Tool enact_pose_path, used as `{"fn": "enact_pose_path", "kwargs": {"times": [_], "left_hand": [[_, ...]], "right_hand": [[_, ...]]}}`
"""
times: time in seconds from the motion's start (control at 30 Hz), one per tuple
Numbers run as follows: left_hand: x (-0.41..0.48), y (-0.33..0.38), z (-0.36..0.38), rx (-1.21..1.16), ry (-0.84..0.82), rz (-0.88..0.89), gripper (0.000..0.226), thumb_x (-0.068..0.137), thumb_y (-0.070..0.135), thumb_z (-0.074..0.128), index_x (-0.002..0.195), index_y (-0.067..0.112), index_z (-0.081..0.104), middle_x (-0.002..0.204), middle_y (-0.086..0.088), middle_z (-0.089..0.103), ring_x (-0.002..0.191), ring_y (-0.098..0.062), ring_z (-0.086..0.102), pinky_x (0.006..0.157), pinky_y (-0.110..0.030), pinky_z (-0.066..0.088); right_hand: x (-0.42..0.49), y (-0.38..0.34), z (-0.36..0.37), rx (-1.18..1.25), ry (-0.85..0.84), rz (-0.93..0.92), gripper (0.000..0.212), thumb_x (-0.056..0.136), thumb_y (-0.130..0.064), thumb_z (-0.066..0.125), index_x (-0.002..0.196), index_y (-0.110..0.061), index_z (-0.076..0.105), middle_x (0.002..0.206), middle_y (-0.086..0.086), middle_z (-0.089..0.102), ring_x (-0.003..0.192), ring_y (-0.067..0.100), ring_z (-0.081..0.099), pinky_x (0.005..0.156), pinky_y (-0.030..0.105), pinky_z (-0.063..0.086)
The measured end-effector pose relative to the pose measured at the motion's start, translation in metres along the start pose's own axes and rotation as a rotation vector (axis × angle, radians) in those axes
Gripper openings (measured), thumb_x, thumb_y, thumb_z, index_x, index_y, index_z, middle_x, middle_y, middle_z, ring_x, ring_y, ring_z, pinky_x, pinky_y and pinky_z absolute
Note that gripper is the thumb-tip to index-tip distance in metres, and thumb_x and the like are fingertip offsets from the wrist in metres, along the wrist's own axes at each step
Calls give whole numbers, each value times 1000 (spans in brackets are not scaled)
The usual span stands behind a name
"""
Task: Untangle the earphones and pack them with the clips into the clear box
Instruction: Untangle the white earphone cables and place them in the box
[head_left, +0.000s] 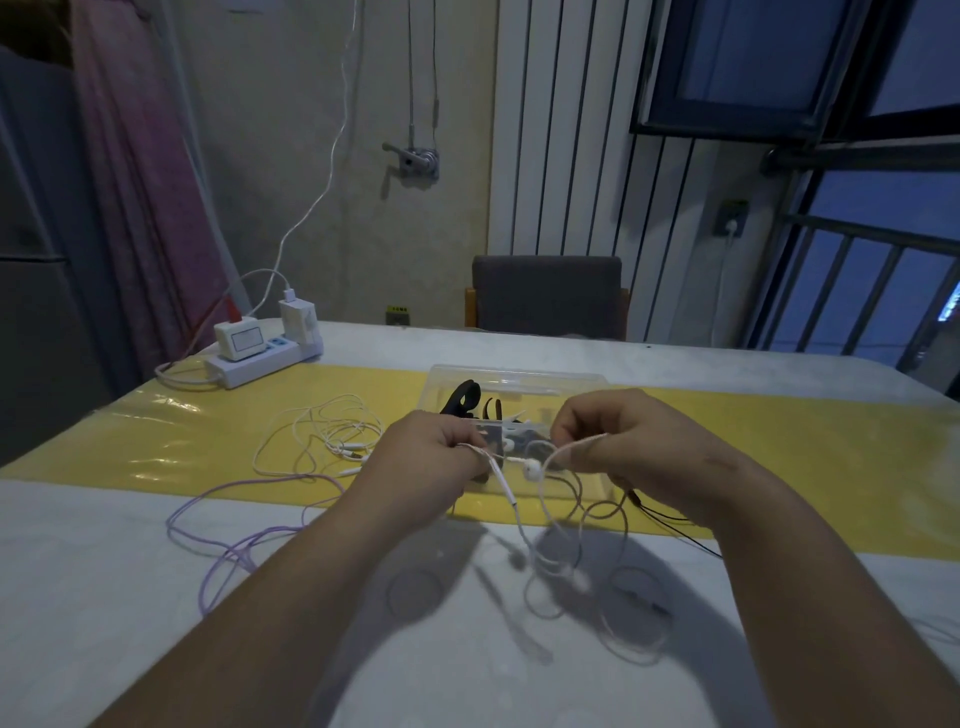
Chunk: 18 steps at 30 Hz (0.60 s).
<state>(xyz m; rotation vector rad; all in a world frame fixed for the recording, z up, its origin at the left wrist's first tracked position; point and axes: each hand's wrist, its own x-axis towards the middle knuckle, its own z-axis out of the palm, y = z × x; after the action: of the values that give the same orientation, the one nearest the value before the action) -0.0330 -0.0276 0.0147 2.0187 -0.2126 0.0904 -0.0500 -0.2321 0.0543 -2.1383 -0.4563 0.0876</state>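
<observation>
1. As the two hands faced each other over the table, the left hand (431, 457) pinched the pale earphone cord (506, 488) between curled thumb and fingertips. The right hand (623, 441) pinched the same cord the same way, so neither hand was free.
2. Between the two pinches the cord ran roughly side to side in a short sagging span. A white earbud (532, 471) hung just below the fingertips.
3. Below the fingers and toward the person, the rest of that cord dropped in loose loops (571, 571) onto the table (467, 675), apparently crossed over itself.
4. Just beyond the fingers sat the clear box (519, 370), with black clips (460, 402) showing inside. Both hands looked about equally near it.
5. Left of the left hand's fingers, a white earphone tangle (322, 436) lay on the yellow mat (182, 431), with a purple cord (223, 545) closer to the person. A thin black cord (670, 519) trailed to the right of the right hand.
6. The coming move probably turned on drawing the hands apart along that side-to-side line to free the loops. Only then could the cord go forward into the box.
</observation>
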Motion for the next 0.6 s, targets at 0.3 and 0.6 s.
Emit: {"fn": "enact_pose_path", "kwargs": {"times": [0.3,0.6], "left_hand": [[-3,7,-4,-21,-21,-9,20,87,8,60,74,8,75,52,0,64,44,-4,52,49,-20,44],[-4,8,0,-127,-38,34,17,77,28,62,76,19,76,80,-20,72,79,-37,68,78,-58,53]], "right_hand": [[-5,0,-9,38,-36,13,12,75,-23,67,65,-17,64,59,1,47,56,18,34,48,24,28],[-2,-5,3,-47,-103,28,7,79,-12,79,74,-12,74,66,-3,66,64,8,58,65,27,49]]}}
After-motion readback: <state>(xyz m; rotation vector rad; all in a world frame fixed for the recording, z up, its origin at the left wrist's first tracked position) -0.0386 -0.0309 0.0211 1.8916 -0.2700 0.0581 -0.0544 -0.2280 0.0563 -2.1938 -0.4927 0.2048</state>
